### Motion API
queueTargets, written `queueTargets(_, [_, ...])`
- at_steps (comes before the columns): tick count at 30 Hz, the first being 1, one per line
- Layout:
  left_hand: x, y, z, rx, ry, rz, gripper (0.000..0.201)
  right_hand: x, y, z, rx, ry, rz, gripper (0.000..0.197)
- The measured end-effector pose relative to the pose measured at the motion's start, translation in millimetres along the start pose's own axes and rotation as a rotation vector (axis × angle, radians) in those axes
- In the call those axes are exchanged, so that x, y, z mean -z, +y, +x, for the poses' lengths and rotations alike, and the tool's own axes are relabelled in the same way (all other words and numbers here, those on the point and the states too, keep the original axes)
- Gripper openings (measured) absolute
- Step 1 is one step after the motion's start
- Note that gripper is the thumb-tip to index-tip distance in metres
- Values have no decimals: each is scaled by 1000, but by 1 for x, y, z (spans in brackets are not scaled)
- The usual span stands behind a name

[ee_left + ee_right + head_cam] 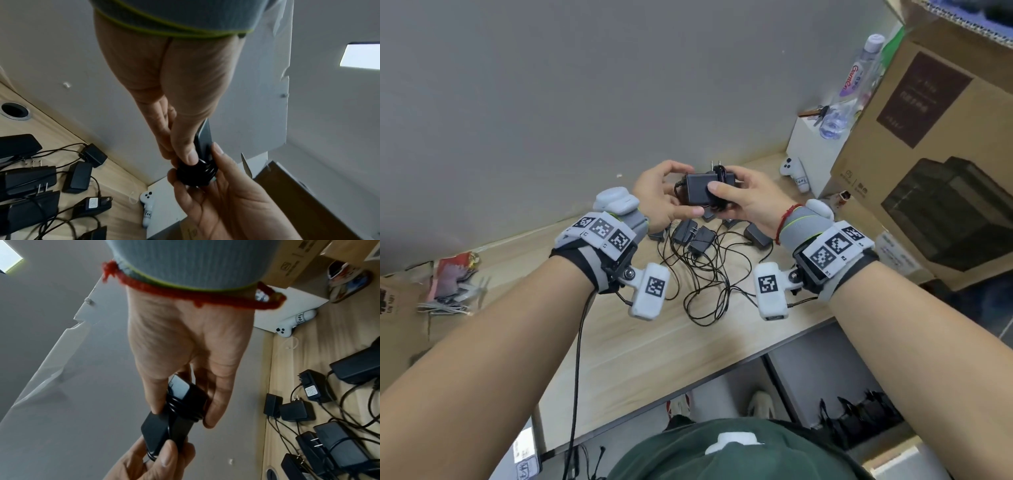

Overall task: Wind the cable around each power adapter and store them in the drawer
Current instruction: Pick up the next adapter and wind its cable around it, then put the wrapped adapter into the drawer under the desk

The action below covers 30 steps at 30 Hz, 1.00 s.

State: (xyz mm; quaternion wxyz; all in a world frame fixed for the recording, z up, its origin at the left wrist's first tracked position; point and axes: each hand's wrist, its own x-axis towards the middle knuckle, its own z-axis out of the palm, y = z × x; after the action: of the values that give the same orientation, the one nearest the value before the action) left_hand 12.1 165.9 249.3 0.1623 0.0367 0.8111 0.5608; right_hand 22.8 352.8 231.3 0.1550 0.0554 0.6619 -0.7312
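**Cable wrap nearly closed on the held adapter**

Adapter (702, 192) is held above the worktop (619, 342), at about 12 o'clock from the tangle of loose adapters (698, 240) lying below it. The left hand (657, 198) pinches the bare end of the block between thumb and fingers. The right hand (746, 202) curls round the other end, thumb pressed on the top face, fingers over the coils of cable (174, 404) already wound there.

By the look of it, the winding on this one is close to done. To finish well, keep the right thumb bearing on the last turn so the coils cannot spring loose, and let the left hand steady the block rather than twist it. The tail wants tucking under a tight turn; where the cable's end lies I cannot tell. Prongs (714, 165) stand out at 12 o'clock, so keep turns clear of them. No drawer is plainly identifiable in these views.
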Motion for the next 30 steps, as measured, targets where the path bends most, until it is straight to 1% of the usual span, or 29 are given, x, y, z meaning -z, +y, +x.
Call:
queueTargets(3, [-20, -4, 3, -18, -30, 8, 73, 13, 7, -6, -9, 24, 31, 50])
queueTargets(6, [-44, -14, 4, -27, -76, 48, 70, 32, 28, -16, -54, 86, 59, 68])
queueTargets(7, [-54, -16, 5, -29, -95, 80, 67, 41, 36, -21, -72, 111, 48, 68])
queueTargets(8, [-64, -18, 5, -25, -110, 108, 64, 48, 44, -25, -86, 132, 23, 62])
queueTargets(11, [-94, -29, 6, 21, -146, 124, 62, 77, 69, -38, -131, 188, -34, 35])
queueTargets(13, [-116, -39, 6, 61, -199, 138, 59, 100, 88, -51, -172, 249, -55, 30])
queueTargets(14, [-123, -43, 5, 77, -228, 153, 57, 109, 93, -56, -181, 273, -84, 30])
queueTargets(17, [-166, -56, -1, 131, -372, 179, 52, 143, 123, -85, -243, 315, -157, 38])
queueTargets(20, [-216, -76, -10, 161, -490, 193, 50, 174, 152, -115, -331, 331, -184, 35])
queueTargets(23, [-268, -103, -20, 183, -607, 227, 53, 203, 183, -145, -409, 340, -240, 39])
queueTargets(25, [-297, -122, -28, 227, -661, 237, 54, 217, 207, -161, -470, 328, -305, 37])
queueTargets(28, [-333, -157, -38, 310, -742, 250, 60, 232, 250, -176, -586, 289, -344, 39])
queueTargets(30, [-348, -178, -44, 330, -775, 278, 65, 235, 273, -183, -638, 293, -352, 38])
